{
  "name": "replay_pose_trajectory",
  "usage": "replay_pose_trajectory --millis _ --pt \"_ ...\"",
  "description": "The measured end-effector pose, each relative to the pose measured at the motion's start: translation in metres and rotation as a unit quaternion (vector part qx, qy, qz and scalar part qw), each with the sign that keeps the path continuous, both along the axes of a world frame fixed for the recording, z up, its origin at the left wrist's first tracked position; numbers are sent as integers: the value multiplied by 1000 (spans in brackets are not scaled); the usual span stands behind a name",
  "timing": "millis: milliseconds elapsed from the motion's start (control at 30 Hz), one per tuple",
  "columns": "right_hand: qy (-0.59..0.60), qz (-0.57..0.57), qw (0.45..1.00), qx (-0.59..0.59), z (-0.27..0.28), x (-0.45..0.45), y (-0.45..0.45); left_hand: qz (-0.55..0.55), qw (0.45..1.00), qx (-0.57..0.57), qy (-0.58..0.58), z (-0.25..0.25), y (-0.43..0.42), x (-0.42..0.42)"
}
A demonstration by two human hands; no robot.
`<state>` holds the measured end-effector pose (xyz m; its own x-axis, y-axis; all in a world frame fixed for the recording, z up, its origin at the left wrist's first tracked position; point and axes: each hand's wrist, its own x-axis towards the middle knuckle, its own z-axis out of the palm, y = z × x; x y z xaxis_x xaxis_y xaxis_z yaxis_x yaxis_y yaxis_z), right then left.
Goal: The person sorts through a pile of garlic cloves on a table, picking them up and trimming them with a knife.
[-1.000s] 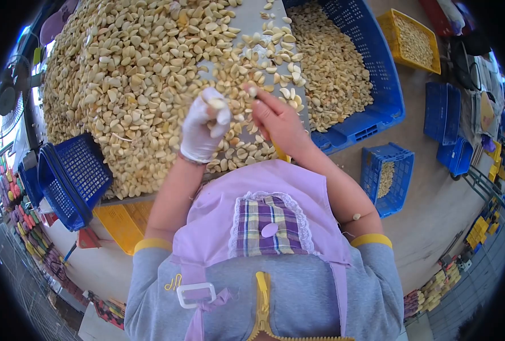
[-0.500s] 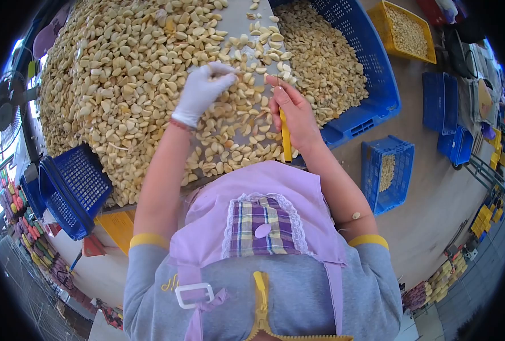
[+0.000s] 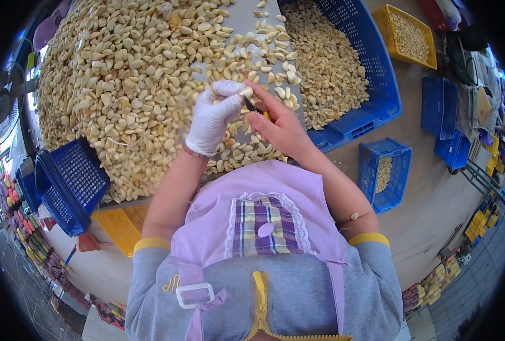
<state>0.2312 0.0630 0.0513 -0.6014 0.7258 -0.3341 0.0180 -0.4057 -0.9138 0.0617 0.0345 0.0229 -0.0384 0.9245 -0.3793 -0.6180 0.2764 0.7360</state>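
My left hand point(image 3: 208, 122), in a white glove, pinches a pale garlic clove point(image 3: 247, 92) between thumb and fingertips. Closed round a small yellow-handled knife point(image 3: 251, 105), my bare right hand point(image 3: 282, 126) holds the dark blade right against that clove. Much of the knife's handle is hidden by the fingers. Both hands meet above the grey tabletop point(image 3: 242, 21), where loose cloves lie. A large heap of garlic cloves point(image 3: 121, 102) spreads to the left and beyond my hands.
A large blue crate point(image 3: 386, 85) of cloves adjoins the table on the right. Further right stand a yellow crate point(image 3: 384, 28) and a smaller blue crate point(image 3: 401, 179), both with cloves inside. Stacked blue baskets point(image 3: 73, 187) sit at the table's left edge, near a fan point(image 3: 5, 105).
My hands have come together. The left has moved right and holds a clove; the right has moved slightly left, turning the knife so its blade meets the clove.
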Motion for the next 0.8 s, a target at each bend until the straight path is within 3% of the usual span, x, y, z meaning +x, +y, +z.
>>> replay_pose_trajectory --millis 200,333,367,433,467,500,567,600,633,667,767,800 --pt "-13 -46 998 47 -15 -7 -5 -13 982 -39 -184 3 -5 9" --pt "-5 -100 992 -71 -10 -3 1 0 941 -8 -339 14 -12 -1" --pt "-7 -112 990 -84 -8 0 1 41 946 34 -320 32 -13 -9" --pt "8 -134 986 -99 -9 7 1 110 895 94 -423 56 -24 -58" --pt "12 -141 985 -100 -12 9 2 180 923 107 -323 72 -37 -96" --pt "16 -148 984 -102 -15 12 2 213 872 174 -406 96 -52 -134" --pt "13 -159 981 -112 -17 13 4 236 921 247 -187 143 -91 -206" --pt "9 -155 981 -112 -18 12 5 249 929 258 86 156 -125 -256" --pt "6 -150 982 -113 -20 12 6 386 851 190 301 170 -152 -285" --pt "4 -144 983 -112 -21 11 6 495 706 108 494 181 -170 -309" --pt "1 -129 983 -127 -21 4 8 458 634 -116 612 184 -210 -374" --pt "-1 -126 983 -132 -21 3 8 311 570 -194 735 178 -229 -405"
